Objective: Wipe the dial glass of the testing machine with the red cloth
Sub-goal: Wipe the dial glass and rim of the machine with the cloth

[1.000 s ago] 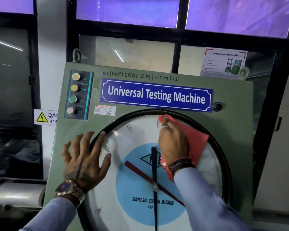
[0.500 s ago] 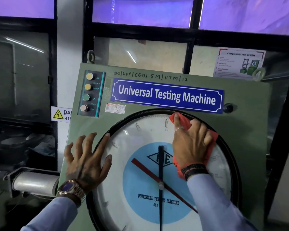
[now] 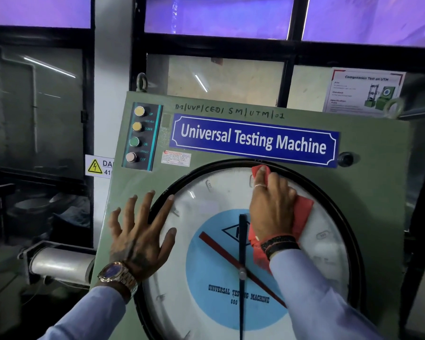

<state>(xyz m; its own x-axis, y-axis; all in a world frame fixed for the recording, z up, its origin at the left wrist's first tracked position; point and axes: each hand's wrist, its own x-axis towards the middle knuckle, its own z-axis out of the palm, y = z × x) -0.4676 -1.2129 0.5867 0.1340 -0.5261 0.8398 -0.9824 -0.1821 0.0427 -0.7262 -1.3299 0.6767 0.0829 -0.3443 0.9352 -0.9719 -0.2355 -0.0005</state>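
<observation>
From my head camera, I face the green front panel of the testing machine (image 3: 378, 192), which leans slightly to the right. A blue nameplate (image 3: 254, 141) reading "Universal Testing Machine" runs across its top. At about 10 o'clock on the panel, a dark strip holds four round buttons (image 3: 136, 134) stacked in a column.

The round dial glass (image 3: 206, 200), ringed by a black rim, fills the lower panel. A pale blue disc sits at its centre, crossed by a black pointer standing at 12 o'clock and a red pointer slanting toward 10 o'clock.

My right hand (image 3: 271, 207) presses the red cloth (image 3: 302, 217) flat against the glass at about 1 o'clock on the dial, fingers together and reaching up to the rim. The cloth shows beyond my fingertips, to the right of my knuckles, and below my wrist.

My left hand (image 3: 139, 238) lies flat with fingers spread wide, holding nothing, across the rim at about 9 o'clock. It wears a wristwatch (image 3: 117, 276).
</observation>
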